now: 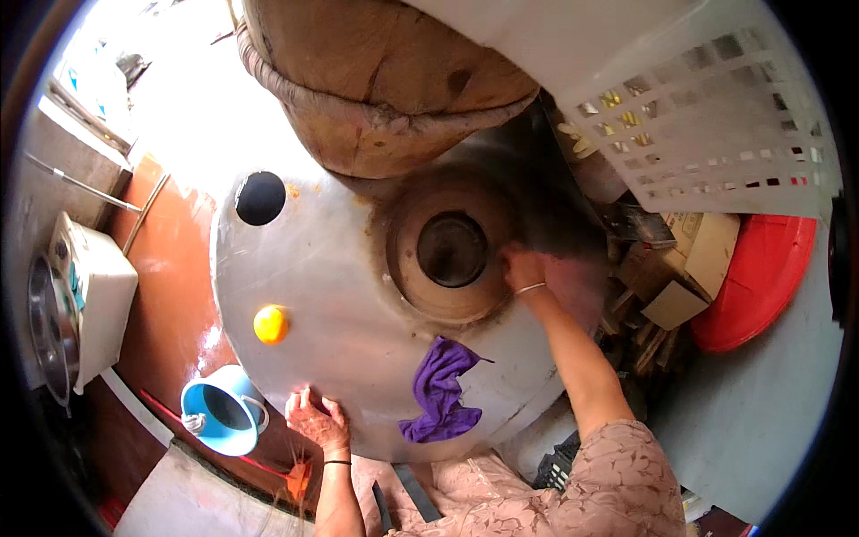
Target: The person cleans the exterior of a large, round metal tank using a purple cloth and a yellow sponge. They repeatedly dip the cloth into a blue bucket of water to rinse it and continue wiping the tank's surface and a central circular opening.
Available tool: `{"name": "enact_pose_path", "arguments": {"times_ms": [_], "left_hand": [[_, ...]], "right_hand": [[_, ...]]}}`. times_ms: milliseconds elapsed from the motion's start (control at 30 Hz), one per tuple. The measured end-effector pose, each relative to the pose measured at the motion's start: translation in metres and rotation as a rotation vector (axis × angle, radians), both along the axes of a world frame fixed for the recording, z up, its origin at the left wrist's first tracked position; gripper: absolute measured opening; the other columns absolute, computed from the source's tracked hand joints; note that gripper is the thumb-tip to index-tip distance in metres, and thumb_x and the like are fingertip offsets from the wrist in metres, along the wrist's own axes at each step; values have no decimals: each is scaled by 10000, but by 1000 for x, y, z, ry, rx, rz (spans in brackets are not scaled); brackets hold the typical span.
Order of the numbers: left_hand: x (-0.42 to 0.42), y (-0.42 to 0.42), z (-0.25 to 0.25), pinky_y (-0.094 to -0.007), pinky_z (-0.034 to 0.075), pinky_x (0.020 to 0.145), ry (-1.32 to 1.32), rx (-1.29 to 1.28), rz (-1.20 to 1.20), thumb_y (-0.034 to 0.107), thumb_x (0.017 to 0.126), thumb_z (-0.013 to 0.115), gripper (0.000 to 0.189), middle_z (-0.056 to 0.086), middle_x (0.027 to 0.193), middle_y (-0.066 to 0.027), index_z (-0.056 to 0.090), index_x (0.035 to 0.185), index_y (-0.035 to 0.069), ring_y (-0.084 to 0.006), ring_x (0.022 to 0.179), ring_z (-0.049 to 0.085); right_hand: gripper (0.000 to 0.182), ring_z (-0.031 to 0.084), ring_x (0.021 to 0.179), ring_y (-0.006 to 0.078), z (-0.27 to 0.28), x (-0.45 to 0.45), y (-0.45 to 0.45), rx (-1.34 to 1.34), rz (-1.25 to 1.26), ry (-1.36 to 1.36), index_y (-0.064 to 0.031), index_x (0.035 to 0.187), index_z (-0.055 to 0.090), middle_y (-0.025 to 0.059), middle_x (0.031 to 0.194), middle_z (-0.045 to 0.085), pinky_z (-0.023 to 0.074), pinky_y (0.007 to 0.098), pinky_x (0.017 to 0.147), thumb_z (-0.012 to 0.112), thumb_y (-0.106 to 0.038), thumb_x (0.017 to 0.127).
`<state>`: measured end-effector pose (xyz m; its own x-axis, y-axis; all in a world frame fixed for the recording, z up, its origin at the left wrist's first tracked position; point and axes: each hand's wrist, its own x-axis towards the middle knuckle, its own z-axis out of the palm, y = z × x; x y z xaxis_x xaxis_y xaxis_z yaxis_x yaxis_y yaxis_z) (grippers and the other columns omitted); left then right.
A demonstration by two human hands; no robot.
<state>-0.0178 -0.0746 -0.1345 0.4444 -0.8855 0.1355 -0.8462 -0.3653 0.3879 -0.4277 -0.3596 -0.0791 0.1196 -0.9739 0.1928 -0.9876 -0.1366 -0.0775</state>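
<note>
Before me is a round metal stove top [322, 268] with a brown-stained ring [402, 282] around a dark round centre [453, 250]. My right hand [527, 270] is at the right side of that ring, its fingers curled and partly blurred; whether it grips anything is hidden. At the near left edge of the metal, my left hand [319, 419] rests with fingers apart and nothing in them. A crumpled purple cloth [439, 393] lies between my arms, on the near part of the top. Farther left sits a small orange ball-shaped thing [270, 325].
A black round opening [260, 198] is at the far left of the top. Beyond hangs or stands a large brown banded vessel [376, 87]. A blue bucket [248, 396] stands left, firewood [651, 349], a cardboard box [704, 248] and a white basket [704, 121] right.
</note>
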Motion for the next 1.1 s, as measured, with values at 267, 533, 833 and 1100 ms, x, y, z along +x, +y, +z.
{"name": "enact_pose_path", "arguments": {"times_ms": [267,533,833,1100], "left_hand": [[-2,1,2,-519,306,1081,16,-1,-24,151,770,662,550,499,1272,-156,503,1293,96,-345,1266,443],[3,5,0,-515,297,1096,12,-39,-31,193,799,639,516,513,1280,-152,522,1294,101,-347,1274,439],[-4,-2,19,-491,302,1102,80,43,-45,142,791,660,510,521,1276,-147,534,1283,92,-339,1256,449],[55,25,39,-481,380,1032,154,-22,-62,121,834,632,417,557,1175,-208,547,1212,-34,-388,1135,502]], "right_hand": [[298,634,1003,321,25,11,18,306,136,121,-67,994,672,109,1050,655,527,429,860,613,37,721],[307,654,987,352,16,28,38,363,122,-8,-111,1047,692,102,1055,665,544,438,834,635,-23,759],[390,700,817,272,31,4,121,325,-395,-717,-15,1145,672,170,910,722,552,371,757,777,-211,824],[278,621,813,181,138,-48,53,-172,-713,-1103,6,1082,647,54,876,679,522,322,782,727,-167,879]]}}
